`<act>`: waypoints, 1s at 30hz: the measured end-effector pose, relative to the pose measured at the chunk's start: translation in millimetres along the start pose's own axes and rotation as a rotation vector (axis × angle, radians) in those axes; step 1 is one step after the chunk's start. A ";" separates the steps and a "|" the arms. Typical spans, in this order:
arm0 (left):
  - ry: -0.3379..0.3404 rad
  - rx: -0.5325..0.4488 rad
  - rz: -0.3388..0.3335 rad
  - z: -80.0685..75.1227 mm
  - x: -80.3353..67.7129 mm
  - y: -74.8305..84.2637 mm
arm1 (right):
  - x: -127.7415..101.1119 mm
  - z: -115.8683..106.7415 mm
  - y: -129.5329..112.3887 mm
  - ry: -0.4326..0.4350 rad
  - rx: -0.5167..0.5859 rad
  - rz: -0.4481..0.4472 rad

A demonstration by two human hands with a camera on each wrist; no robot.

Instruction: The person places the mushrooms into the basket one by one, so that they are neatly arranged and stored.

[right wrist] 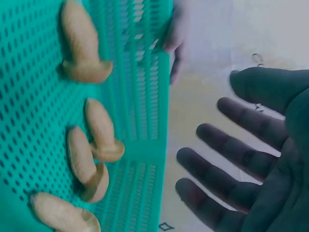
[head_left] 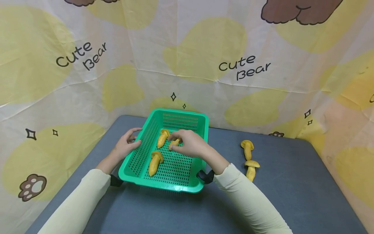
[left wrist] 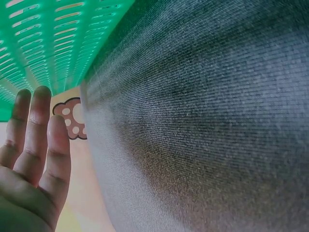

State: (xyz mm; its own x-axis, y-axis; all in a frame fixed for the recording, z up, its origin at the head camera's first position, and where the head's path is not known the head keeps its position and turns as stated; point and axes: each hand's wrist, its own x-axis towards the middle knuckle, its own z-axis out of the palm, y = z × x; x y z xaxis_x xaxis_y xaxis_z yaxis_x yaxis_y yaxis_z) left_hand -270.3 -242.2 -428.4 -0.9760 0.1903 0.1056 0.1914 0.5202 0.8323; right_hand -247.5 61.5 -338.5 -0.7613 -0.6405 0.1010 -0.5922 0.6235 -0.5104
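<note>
A green slotted plastic basket (head_left: pixel 166 187) stands on the grey table, with several yellow-tan mushrooms inside. One mushroom (head_left: pixel 153 165) lies toward the front and another mushroom (head_left: pixel 162 139) farther back; a third mushroom (head_left: pixel 174 143) is partly covered by my right hand. That right hand (head_left: pixel 191 143) hovers over the basket, fingers spread and loosely bent, nothing between them in the right wrist view. Along the basket's left side is my left hand (head_left: pixel 125 145), its fingers extended; in the left wrist view the fingertips (left wrist: pixel 42 94) are right at the slotted wall.
To the right of the basket, two more mushrooms lie on the grey table (head_left: pixel 292 175): a farther mushroom (head_left: pixel 248 151) and a nearer mushroom (head_left: pixel 251 169), close to my right sleeve (head_left: pixel 248 198). A printed cloth (head_left: pixel 187 48) hangs behind and beside the table.
</note>
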 end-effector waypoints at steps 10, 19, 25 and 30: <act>-0.006 -0.017 -0.014 0.1 -2.2 2.4 | -25.3 -9.8 3.3 0.068 0.008 -0.035; -0.005 -0.023 -0.003 -0.8 -0.2 0.4 | -47.4 -21.7 14.6 0.116 0.036 0.018; -0.009 -0.012 -0.013 0.1 1.2 -0.4 | -62.8 -26.8 24.4 0.167 0.015 0.036; -0.006 -0.010 -0.012 -0.2 -1.3 5.4 | -77.0 -32.7 34.6 0.201 0.004 0.075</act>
State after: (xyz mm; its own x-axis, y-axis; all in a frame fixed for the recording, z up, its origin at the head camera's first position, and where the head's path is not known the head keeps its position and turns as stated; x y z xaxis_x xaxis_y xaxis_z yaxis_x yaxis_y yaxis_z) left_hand -268.0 -239.8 -424.0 -0.9776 0.1893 0.0924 0.1789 0.5141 0.8388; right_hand -218.1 147.1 -336.1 -0.8407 -0.4898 0.2307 -0.5312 0.6638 -0.5265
